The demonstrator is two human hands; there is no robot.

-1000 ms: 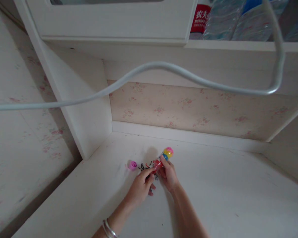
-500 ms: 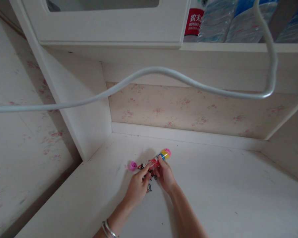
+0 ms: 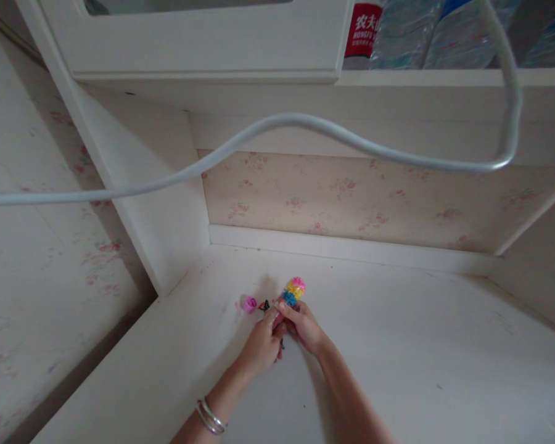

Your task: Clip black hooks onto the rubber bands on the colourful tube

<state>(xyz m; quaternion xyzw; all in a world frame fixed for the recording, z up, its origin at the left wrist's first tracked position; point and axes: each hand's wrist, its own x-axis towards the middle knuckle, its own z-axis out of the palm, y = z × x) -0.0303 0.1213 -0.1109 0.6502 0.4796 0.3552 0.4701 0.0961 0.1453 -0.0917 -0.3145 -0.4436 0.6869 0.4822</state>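
A clear tube packed with small pink, yellow and blue bands or pieces points up and away from me, its lower part covered by my fingers. My left hand is closed around that lower end. Beside it, my right hand also grips the tube, thumb resting on top below the blue section. A small translucent pink-purple cup-like piece lies on the white surface to the left. Between it and my left hand are small black and red loops, partly hidden by my fingers.
The white desk surface lies beneath my hands, with a side panel at left. A thick pale cable crosses in front of the view. Above are a cabinet door and a shelf with wrapped bottles.
Both hands have shifted slightly left with the tube, which now points more steeply upward. My fingers cover its red section and most of the black loops that showed before.
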